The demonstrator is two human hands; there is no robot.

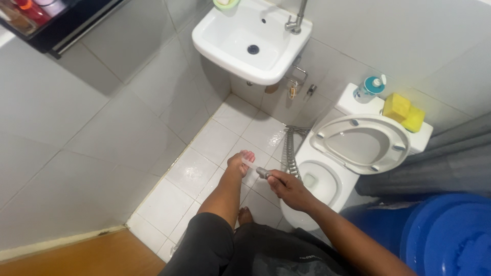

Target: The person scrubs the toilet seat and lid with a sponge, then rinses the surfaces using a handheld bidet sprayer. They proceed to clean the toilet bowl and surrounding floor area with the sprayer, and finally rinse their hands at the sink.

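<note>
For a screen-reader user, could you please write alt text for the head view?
A person's right hand holds a metal spray nozzle, squirting water at a raised bare foot over a wet white tiled floor. Beside them stands a white toilet with its seat up, and a white sink beyond.

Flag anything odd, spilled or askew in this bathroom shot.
The floor tiles near the raised foot look wet and glossy. The right hand holds a metal sprayer whose water stream hits that foot. The toilet seat stands raised. Two yellow sponges sit on the cistern. Nothing looks broken.
</note>
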